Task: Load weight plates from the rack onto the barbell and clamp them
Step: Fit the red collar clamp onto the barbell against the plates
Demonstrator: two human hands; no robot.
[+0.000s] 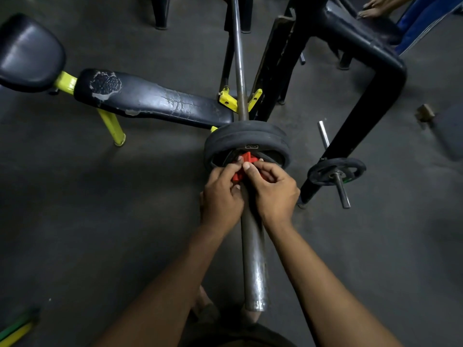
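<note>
Left hand [221, 194]: grip pinching the red plastic collar clamp [244, 166] on the steel barbell sleeve [253, 259]. Right hand [274, 190]: grip pinching the same clamp. Just beyond both grips, touching the clamp: stacked black rubber weight plates [246, 136]. Right of them: small black iron plate [337, 170] on a rack peg.

Looking down along the barbell [254, 266], sleeve end nearest. 2 black weight plates [246, 139] seated on the sleeve, pressed together. Red clamp [244, 162] touching the outer plate, gripped from both sides: left hand [221, 194] and right hand [273, 191] with fingers pinched on it. Worn black bench [155, 98] on yellow legs to the left. Smaller plate [337, 170] on a rack [370, 96] peg, right.
</note>
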